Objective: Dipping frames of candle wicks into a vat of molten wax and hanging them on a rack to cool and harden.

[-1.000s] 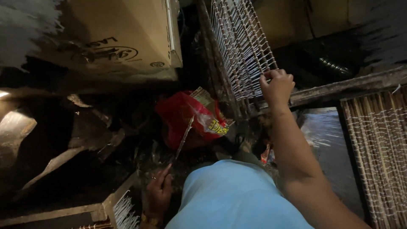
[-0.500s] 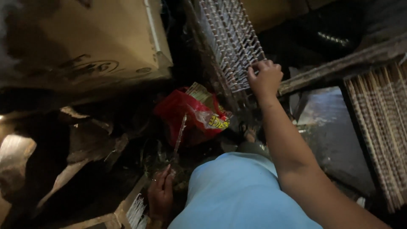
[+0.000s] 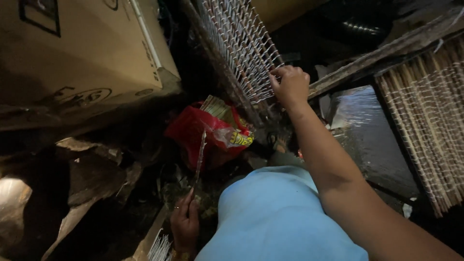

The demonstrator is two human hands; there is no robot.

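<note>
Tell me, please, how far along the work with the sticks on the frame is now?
Done: the frame at the top already carries many sticks tied in rows, and another filled frame stands at the right. In hand: the right hand grips the lower edge of the top frame, while the left hand holds one thin stick upright. Left: how many sticks remain cannot be told; the red bag hides its contents.

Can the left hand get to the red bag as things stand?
Probably yes. The left hand holds a thin stick whose far end already lies over the red bag; only dark floor litter lies between, with nothing solid in the way.
</note>
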